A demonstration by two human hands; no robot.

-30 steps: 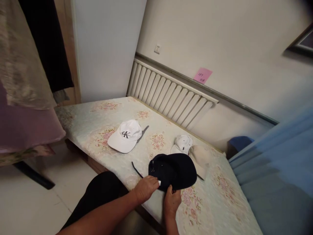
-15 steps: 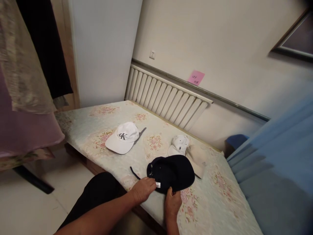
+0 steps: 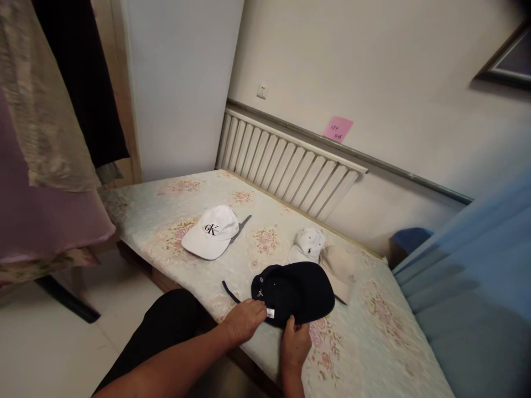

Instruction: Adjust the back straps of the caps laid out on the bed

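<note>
A dark navy baseball cap (image 3: 309, 290) is held with its inside facing up, near the front edge of the floral-covered table (image 3: 348, 354). My left hand (image 3: 245, 320) grips its rim by a small white label, fingers closed. Its loose strap sticks out to the left beyond that hand. My right hand (image 3: 296, 342) pinches the near rim close to the brim, thumb inside the cap. Behind it sit a small white cap (image 3: 307, 244) and a beige cap (image 3: 338, 268), partly covered by the navy one. Farther left rests a white cap with black letters (image 3: 218, 228).
Along the wall runs a white radiator (image 3: 282, 157), with a pink note (image 3: 338, 129) above it. A blue curtain (image 3: 468, 265) hangs at the right. Hanging clothes (image 3: 50, 110) fill the left side, beside a pale cabinet (image 3: 182, 83).
The view has shifted slightly, so the scene sits a little farther right. Both hands keep their hold on the navy cap, which has hardly moved.
</note>
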